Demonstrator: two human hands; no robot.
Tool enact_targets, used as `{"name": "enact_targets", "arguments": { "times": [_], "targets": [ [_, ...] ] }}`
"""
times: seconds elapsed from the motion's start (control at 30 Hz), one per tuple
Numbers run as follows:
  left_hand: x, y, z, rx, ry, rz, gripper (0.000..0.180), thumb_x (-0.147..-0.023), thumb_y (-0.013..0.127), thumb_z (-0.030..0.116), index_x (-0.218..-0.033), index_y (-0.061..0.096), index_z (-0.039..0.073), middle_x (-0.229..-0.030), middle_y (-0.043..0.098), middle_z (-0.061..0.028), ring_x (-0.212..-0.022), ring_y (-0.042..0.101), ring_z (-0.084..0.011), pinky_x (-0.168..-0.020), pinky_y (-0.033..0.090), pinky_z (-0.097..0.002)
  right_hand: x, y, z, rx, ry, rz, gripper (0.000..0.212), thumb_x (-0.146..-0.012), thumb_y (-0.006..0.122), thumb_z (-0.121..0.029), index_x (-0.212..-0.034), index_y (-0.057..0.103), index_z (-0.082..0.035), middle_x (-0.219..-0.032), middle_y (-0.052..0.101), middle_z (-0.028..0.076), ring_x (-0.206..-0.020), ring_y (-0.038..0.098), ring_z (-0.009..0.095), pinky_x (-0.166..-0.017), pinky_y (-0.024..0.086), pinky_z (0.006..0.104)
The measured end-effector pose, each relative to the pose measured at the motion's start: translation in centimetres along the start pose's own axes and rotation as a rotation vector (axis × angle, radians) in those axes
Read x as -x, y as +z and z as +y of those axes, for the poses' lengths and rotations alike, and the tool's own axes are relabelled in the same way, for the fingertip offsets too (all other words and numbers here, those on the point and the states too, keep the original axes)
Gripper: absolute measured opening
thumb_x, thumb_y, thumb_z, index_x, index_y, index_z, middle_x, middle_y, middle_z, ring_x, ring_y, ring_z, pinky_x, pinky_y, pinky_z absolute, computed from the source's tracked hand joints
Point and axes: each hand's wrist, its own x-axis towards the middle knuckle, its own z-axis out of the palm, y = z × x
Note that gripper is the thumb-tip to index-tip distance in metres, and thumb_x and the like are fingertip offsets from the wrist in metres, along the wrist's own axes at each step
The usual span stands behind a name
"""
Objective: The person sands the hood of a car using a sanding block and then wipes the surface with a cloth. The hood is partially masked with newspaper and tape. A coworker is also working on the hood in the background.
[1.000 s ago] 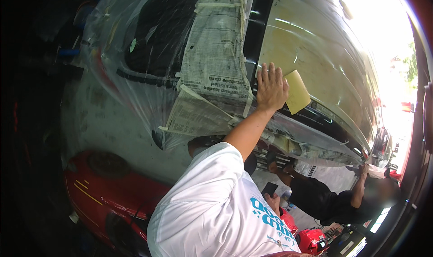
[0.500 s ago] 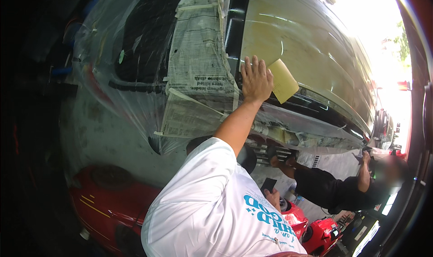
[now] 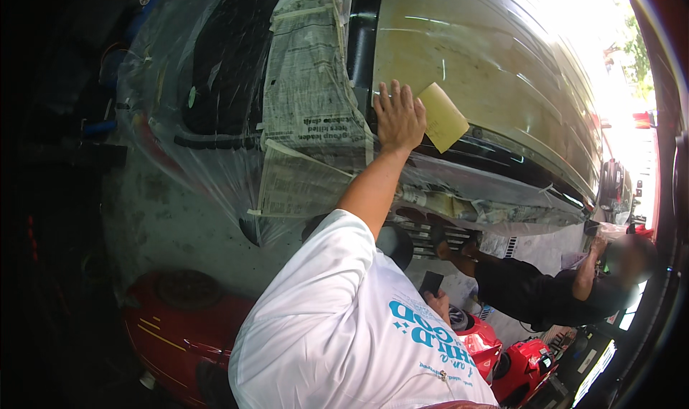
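My left hand lies flat, palm down, fingers stretched and slightly apart, on the edge of a dull gold-brown car panel. Against its thumb side sits a yellow sheet, seemingly sandpaper; whether part of it runs under the palm is hidden. Lower down, past my white shirt, my right hand grips a flat black rectangular object whose exact kind I cannot make out. Newspaper masking borders the panel on the left, beyond a black strip.
Clear plastic sheeting drapes the car's glass and side. A person in dark clothes is at the right. Red toy-like cars are at lower right, and a red car stands at lower left. Bright daylight enters at the right.
The whole view has shifted slightly, moving the panel, left hand and yellow sheet a little left and up. The hand stays beside the sheet. The other person's hands have moved slightly.
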Motion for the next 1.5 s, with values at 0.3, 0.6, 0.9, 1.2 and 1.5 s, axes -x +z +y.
{"name": "enact_targets", "arguments": {
  "times": [0.3,0.6,0.9,1.2,1.5],
  "targets": [
    [0.2,-0.2,0.0,0.190,0.015,0.134,0.058,-0.107,0.043,0.038,-0.148,0.048,-0.003,-0.158,0.043,-0.0252,-0.153,0.026,-0.0472,-0.123,0.021,-0.0590,1.8,-0.1,-12.9,-0.162,-0.449,0.107,0.060,-0.093,0.072,-0.015,-0.145,0.047,0.002,-0.130,0.062,0.013,-0.113,0.058,0.019,-0.101,0.045,0.0341],
    [13.5,-9.7,2.1,1.042,-0.229,-0.863,0.049,-0.094,0.075,0.035,-0.123,0.065,-0.003,-0.089,0.074,-0.0151,-0.083,0.073,-0.0269,-0.074,0.057,-0.0424,7.2,1.8,-27.5,-0.371,-0.696,-0.054,0.090,-0.096,0.070,-0.005,-0.166,0.015,-0.006,-0.149,0.050,0.019,-0.126,0.059,0.023,-0.106,0.047,0.0371],
    [15.8,-12.6,0.4,0.739,0.116,-0.529,0.037,-0.087,0.069,0.018,-0.119,0.069,-0.001,-0.085,0.073,-0.0254,-0.076,0.073,-0.0382,-0.071,0.058,-0.0468,6.4,4.3,-29.3,0.070,-0.839,-0.081,0.096,-0.089,0.077,-0.013,-0.166,0.021,-0.007,-0.134,0.063,0.020,-0.118,0.066,0.028,-0.097,0.054,0.0390],
    [14.2,-13.6,2.5,0.593,-0.009,-0.367,0.035,-0.088,0.063,0.015,-0.118,0.069,-0.002,-0.081,0.071,-0.0284,-0.080,0.072,-0.0433,-0.073,0.057,-0.0517,6.0,8.3,-34.7,0.083,-0.981,-0.130,0.059,-0.093,0.062,0.003,-0.149,0.044,0.001,-0.121,0.071,0.021,-0.109,0.071,0.031,-0.095,0.054,0.0376],
    [7.4,-14.1,-11.4,0.439,-0.507,0.230,0.063,-0.106,0.046,0.051,-0.145,0.054,0.001,-0.141,0.060,-0.0247,-0.136,0.053,-0.0390,-0.113,0.040,-0.0496,2.9,8.3,-35.2,-0.148,-0.651,-0.301,0.025,-0.099,0.053,-0.006,-0.117,0.067,0.006,-0.105,0.076,0.013,-0.090,0.070,0.018,-0.087,0.054,0.0315]
  ]
}}
